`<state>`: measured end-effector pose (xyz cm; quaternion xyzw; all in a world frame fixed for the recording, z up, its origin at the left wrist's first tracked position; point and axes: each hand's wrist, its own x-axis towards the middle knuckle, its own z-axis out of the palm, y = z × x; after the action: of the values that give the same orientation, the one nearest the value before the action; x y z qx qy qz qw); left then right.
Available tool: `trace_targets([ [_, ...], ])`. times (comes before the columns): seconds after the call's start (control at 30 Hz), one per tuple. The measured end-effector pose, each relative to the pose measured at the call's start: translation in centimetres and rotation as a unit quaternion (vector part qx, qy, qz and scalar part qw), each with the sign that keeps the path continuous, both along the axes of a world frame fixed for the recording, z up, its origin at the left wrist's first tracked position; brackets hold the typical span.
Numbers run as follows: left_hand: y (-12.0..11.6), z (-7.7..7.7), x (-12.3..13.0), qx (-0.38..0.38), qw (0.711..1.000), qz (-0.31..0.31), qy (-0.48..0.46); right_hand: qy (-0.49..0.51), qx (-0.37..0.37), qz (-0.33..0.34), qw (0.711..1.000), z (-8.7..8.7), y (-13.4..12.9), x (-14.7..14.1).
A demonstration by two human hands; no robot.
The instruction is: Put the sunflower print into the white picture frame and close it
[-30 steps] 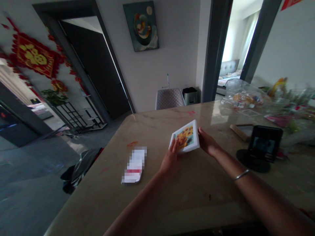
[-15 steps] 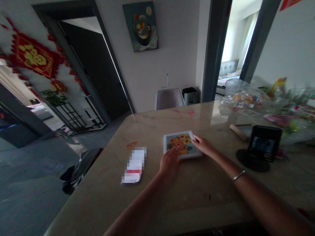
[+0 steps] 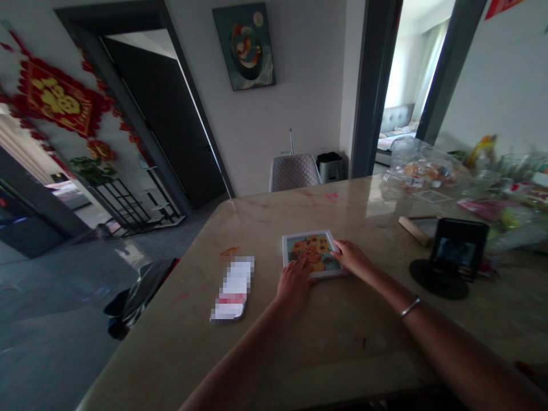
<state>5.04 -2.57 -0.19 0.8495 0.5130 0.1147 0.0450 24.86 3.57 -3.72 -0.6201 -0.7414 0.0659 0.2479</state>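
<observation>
A white picture frame (image 3: pixel 284 251) with a sunflower picture (image 3: pixel 317 244) lies face up on the stone-like tabletop. My left hand (image 3: pixel 293 282) is at its near left part, fingers across the picture and thumb along the near edge. At the right edge, my right hand (image 3: pixel 350 255) is closed around the border, its thumb on top and its other fingers mostly hidden. To the left of the frame lies a phone (image 3: pixel 233 288) with a blurred, light screen.
A dark device on a round stand (image 3: pixel 458 251) is on the right. Behind it lies a wooden-edged piece (image 3: pixel 415 229). Clear plastic bags (image 3: pixel 428 168) crowd the far right. A quilted chair (image 3: pixel 295 171) stands beyond the far edge. The table's left edge drops to the floor.
The picture frame has shifted slightly left, and both my hands have moved with it. Their hold looks much the same.
</observation>
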Motion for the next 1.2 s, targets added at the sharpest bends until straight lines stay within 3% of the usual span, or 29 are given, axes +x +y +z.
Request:
trace_targets([
  [0.27, 0.0, 0.7, 0.0, 0.007, 1.0, -0.011, -0.008, -0.036, 0.003, 0.021, 0.999, 0.5, -0.6, -0.1],
  [0.47, 0.7, 1.7, -0.3, -0.052, 0.991, 0.04, -0.118, -0.022, 0.014, -0.014, 1.0, 2.5, -1.5, -0.5],
  [0.53, 0.8, 2.3, -0.4, -0.087, 0.978, 0.098, -0.165, 0.015, 0.025, -0.047, 0.998, 3.7, -2.0, -0.8],
  [0.6, 0.9, 3.1, -0.6, -0.093, 0.961, 0.151, -0.211, 0.078, 0.03, -0.036, 0.996, 4.9, -2.6, -1.2],
  [0.67, 1.0, 3.8, -0.9, -0.079, 0.946, 0.175, -0.262, 0.182, 0.018, 0.009, 0.983, 5.9, -3.2, -1.5],
  [0.77, 1.3, 4.6, -1.5, -0.061, 0.919, 0.178, -0.346, 0.331, -0.028, 0.072, 0.941, 6.7, -3.8, -2.0],
  [0.87, 2.0, 4.7, -1.9, -0.071, 0.898, 0.171, -0.399, 0.411, -0.044, 0.101, 0.905, 6.9, -4.0, -2.3],
  [0.97, 2.6, 4.3, -2.0, -0.103, 0.88, 0.17, -0.432, 0.436, -0.041, 0.115, 0.892, 6.9, -4.0, -2.4],
  [1.1, 3.2, 3.6, -2.0, -0.149, 0.868, 0.168, -0.443, 0.429, -0.061, 0.107, 0.895, 6.3, -3.5, -2.2],
  [1.2, 3.7, 2.9, -2.4, -0.187, 0.863, 0.179, -0.433, 0.395, -0.099, 0.047, 0.912, 5.4, -2.9, -1.9],
])
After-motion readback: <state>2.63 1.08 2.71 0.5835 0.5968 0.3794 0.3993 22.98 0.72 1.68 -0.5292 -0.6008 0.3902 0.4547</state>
